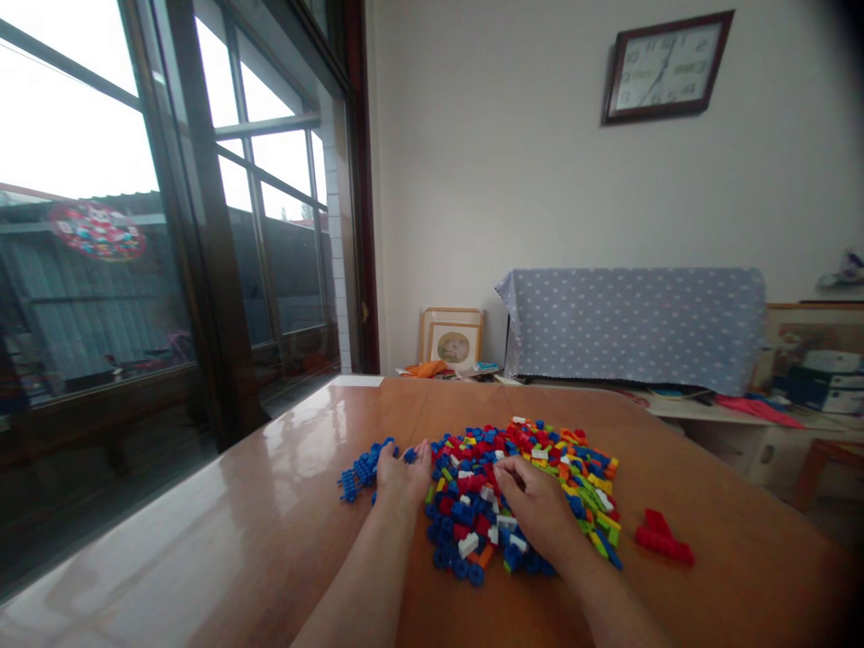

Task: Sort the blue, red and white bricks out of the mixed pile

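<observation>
On the tabletop, left of the pile: a studded strip of blue bricks [359, 473] lies joined together, its long axis slanting from near left to far right; the far end runs in behind the left thumb.
Left hand [403, 475]: palm turned up, fingers pointing away from the person, thumb apart from them; blue shows in the gap, but I cannot tell whether a piece is grasped there or lies behind.
Right hand [535, 497]: over the middle of the pile, knuckles up, pointing forward and to the left; thumb and index finger come together near small white and red bricks, and whether they pinch one I cannot tell.
Pile of toy bricks [464, 513]: between and beyond the hands, mixed red, blue, white, yellow, green and orange, pieces facing every way.
Blue wheels [467, 570]: clustered at the pile's near left edge.
Red brick assembly [665, 543]: apart on the right, long axis running from far left to near right, with a short arm pointing away from the person.
Brown wooden table [297, 549]: glossy, reflecting window light on the left.
Back wall: a framed clock [668, 68] hangs above a dotted grey-blue cloth [634, 326].
</observation>
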`<state>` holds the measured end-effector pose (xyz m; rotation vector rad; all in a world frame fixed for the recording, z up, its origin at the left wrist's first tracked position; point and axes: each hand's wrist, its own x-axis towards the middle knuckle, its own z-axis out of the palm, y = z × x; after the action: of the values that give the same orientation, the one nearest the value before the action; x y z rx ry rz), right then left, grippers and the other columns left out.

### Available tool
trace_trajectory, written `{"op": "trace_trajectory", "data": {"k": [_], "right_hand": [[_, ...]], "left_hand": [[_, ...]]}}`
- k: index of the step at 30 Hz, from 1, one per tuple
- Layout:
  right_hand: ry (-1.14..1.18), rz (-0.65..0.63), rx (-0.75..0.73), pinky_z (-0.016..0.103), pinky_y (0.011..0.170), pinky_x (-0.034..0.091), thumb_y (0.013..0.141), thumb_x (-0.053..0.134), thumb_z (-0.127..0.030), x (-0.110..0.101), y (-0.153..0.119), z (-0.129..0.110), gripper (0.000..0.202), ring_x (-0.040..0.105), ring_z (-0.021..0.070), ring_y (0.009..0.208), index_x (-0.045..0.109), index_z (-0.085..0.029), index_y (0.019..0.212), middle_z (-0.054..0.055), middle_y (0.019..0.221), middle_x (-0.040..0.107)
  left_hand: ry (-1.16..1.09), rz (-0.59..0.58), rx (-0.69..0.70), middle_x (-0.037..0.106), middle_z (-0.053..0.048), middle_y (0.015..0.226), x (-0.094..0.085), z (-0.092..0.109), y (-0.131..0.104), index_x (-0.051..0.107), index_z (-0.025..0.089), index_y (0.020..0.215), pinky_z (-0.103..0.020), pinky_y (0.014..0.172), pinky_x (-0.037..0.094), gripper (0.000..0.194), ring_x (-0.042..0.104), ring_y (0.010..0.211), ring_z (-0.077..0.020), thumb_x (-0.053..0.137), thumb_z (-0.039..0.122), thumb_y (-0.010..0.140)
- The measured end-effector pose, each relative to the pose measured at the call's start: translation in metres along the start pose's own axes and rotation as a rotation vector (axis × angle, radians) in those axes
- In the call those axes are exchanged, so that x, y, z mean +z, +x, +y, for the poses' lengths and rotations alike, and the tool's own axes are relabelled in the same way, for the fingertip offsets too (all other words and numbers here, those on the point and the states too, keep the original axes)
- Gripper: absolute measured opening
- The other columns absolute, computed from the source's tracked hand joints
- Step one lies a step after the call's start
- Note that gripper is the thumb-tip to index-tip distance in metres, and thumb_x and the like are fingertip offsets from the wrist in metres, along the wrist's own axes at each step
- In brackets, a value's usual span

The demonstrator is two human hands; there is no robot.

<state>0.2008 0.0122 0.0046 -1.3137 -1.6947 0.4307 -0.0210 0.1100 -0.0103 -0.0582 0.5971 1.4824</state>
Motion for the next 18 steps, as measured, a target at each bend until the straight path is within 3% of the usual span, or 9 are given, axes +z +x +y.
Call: {"op": "trace_trajectory", "data": {"k": [7, 12, 18], "right_hand": [[-0.015, -0.009, -0.004, 0.028, 0.063, 0.040, 0.094, 0.045, -0.045, -0.0011, -0.0005, -0.0014, 0.033, 0.058, 0.0180, 0.068, 0.064, -0.021, 0.083, 0.001, 0.070, 0.063], [-0.016, -0.003, 0.007, 0.028, 0.062, 0.041, 0.093, 0.045, -0.045, -0.0020, -0.0003, -0.0007, 0.033, 0.059, 0.0183, 0.068, 0.064, -0.021, 0.082, 0.001, 0.069, 0.064], [-0.002, 0.002, 0.016, 0.028, 0.062, 0.042, 0.093, 0.045, -0.047, -0.0031, -0.0003, -0.0006, 0.035, 0.059, 0.0191, 0.068, 0.065, -0.021, 0.083, 0.002, 0.070, 0.065]], "left_hand": [[-0.030, -0.017, 0.042, 0.058, -0.018, 0.116, -0.0037, 0.0053, -0.0003, 0.049, 0.017, 0.126, -0.029, 0.066, 0.062, 0.044, 0.065, 0.104, -0.0236, 0.038, 0.048, 0.097], [-0.006, -0.035, 0.039, 0.057, -0.021, 0.123, -0.0055, 0.0030, -0.0001, 0.050, 0.015, 0.131, -0.032, 0.071, 0.063, 0.045, 0.065, 0.108, -0.0259, 0.040, 0.039, 0.095], [0.042, 0.002, 0.044, 0.056, -0.018, 0.125, -0.0061, -0.0031, 0.0071, 0.042, 0.017, 0.139, -0.028, 0.070, 0.062, 0.046, 0.066, 0.105, -0.0215, 0.038, 0.021, 0.094]]}}
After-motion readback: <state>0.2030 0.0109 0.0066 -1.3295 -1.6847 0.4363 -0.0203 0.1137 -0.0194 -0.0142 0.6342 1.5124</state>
